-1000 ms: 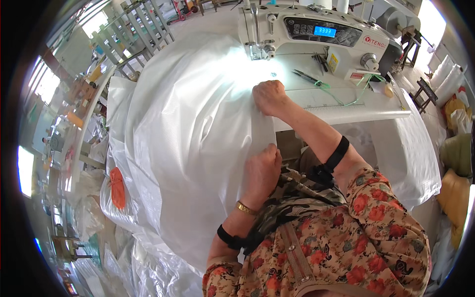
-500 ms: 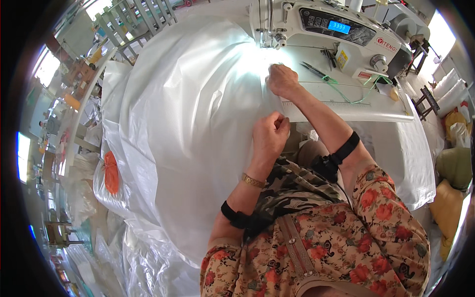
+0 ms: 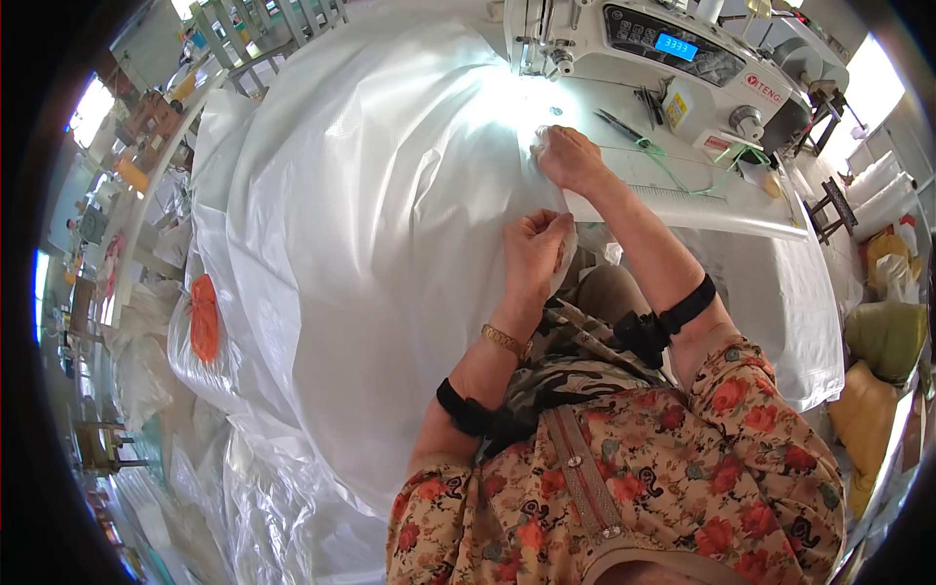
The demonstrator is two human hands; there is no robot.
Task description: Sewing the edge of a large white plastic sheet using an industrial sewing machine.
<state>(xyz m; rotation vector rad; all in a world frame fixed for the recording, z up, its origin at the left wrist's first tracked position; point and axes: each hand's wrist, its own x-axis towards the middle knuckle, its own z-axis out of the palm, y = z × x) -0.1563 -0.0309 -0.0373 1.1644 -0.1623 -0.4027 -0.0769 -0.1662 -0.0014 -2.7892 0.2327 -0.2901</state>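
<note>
A large white plastic sheet spreads in folds over the left and middle of the view and runs up to a white sewing machine. Just in front of the machine's brightly lit needle area, my right hand pinches the sheet's right edge. My left hand grips the same edge lower down, nearer my lap, fingers closed on it. Under the glare the needle and presser foot cannot be made out clearly.
Thread snips and a green cord lie on the machine table, right of my right hand. An orange bundle rests on the sheet at far left. White rolls and sacks stand at the right.
The view has shifted slightly. My right hand sits a little farther from the needle, and my left hand has turned and risen slightly along the edge. Both keep hold of the sheet.
</note>
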